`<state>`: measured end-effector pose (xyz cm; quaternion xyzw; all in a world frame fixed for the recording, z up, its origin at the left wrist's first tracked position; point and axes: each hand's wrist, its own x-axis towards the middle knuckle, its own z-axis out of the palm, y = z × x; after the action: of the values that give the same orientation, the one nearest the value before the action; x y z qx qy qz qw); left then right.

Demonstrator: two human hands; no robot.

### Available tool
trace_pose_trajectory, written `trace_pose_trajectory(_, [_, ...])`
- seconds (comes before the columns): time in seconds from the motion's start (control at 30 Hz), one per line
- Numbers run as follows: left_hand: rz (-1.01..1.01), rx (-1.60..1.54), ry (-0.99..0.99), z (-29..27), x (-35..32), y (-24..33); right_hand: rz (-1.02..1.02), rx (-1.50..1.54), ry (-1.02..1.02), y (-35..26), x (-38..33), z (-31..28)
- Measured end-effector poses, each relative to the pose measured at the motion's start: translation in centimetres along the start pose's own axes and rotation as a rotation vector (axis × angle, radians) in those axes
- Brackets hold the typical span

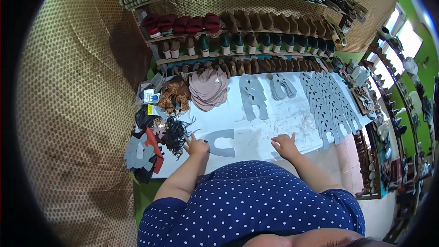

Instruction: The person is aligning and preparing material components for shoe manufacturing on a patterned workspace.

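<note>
My left hand (197,147) rests low over the white table, beside a tangled heap of thin black strips (175,133). Its fingers are apart, and a small dark spot by its thumb is too small to make out. Next to it lies a grey U-shaped cut piece (219,133), flat, with its opening to the right. My right hand (284,147) hovers or rests near the table's front edge, right of that piece, fingers spread and nothing visible in them. Farther back are overlapping grey cut pieces (253,96) and a smaller grey stack (282,86).
Rows of grey pieces with dark marks (327,103) cover the table's right side. Pinkish round pieces (208,89) and leopard-print pieces (174,92) lie back left. Grey and red scraps (147,152) sit front left. Shelves of shoes (247,50) rise behind; another shoe rack (384,128) stands right.
</note>
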<state>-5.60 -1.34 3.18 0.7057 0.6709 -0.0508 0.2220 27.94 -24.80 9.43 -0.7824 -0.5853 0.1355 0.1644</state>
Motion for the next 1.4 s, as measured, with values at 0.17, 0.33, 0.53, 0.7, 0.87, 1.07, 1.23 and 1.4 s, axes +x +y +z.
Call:
trace_pose_trajectory(0.17, [0.096, 0.027, 0.070, -0.3, -1.1, -1.3, -0.051, -0.099, -0.106, -0.5, 0.8, 0.0])
trace_pose_trajectory(0.33, [0.096, -0.049, 0.432, -0.1, -0.5, -4.7, -0.092, -0.165, -0.107, -1.9, 2.0, -0.2])
trace_pose_trajectory(0.53, [-0.219, -0.014, 0.606, -3.8, 3.5, -11.8, -0.102, -0.169, -0.192, -3.2, 2.8, 0.2])
trace_pose_trajectory(0.7, [-0.274, 0.000, 0.551, -6.0, 4.9, -15.9, -0.142, -0.180, -0.231, -4.2, 2.7, 1.1])
trace_pose_trajectory(0.87, [-0.125, 0.101, 0.521, -6.1, 5.9, -17.8, -0.167, -0.199, -0.247, -5.3, 2.1, 1.1])
trace_pose_trajectory(1.07, [-0.029, -0.038, 0.719, -4.2, 7.1, -19.1, -0.182, -0.215, -0.248, -5.8, 1.6, 1.7])
trace_pose_trajectory(1.23, [-0.055, -0.044, 0.699, -4.5, 7.0, -19.6, -0.184, -0.201, -0.253, -6.2, 1.7, 2.3])
trace_pose_trajectory(1.4, [-0.047, -0.131, 0.720, -6.1, 5.7, -19.0, -0.215, -0.210, -0.257, -7.2, 2.4, 2.3])
